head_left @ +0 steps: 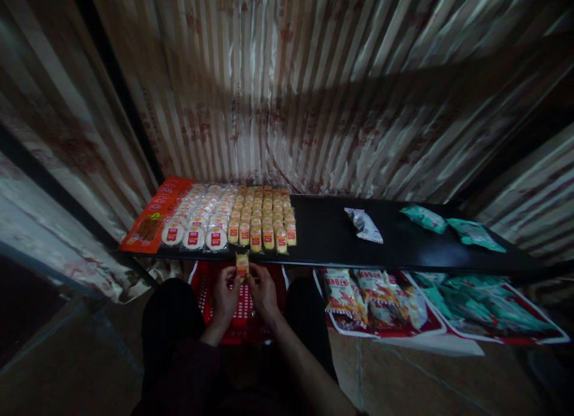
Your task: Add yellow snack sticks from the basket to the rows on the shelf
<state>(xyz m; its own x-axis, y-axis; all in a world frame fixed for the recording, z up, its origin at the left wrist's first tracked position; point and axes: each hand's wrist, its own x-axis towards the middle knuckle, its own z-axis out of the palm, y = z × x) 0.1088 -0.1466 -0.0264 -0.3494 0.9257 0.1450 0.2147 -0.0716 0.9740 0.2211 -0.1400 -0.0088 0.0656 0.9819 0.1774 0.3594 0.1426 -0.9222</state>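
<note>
Between my left hand (226, 290) and my right hand (263, 289) is a small yellow snack packet with a red label (242, 265), pinched upright by the fingers of both. It is held just in front of the black shelf's edge, above a red plastic basket (207, 280) between my knees. On the shelf right behind it stand tight rows of similar yellow packets (256, 234). Left of them are rows of round white crackers in clear wrappers with red labels (194, 236). An orange bag (147, 225) lies at the shelf's left end.
On the black shelf (318, 225) farther right lie a white-and-blue bag (365, 226) and two green bags (425, 218). Below are baskets of orange-and-white snack bags (344, 293) and green bags (475, 302). A striped curtain (278, 93) hangs behind; a dark post (121, 81) stands left.
</note>
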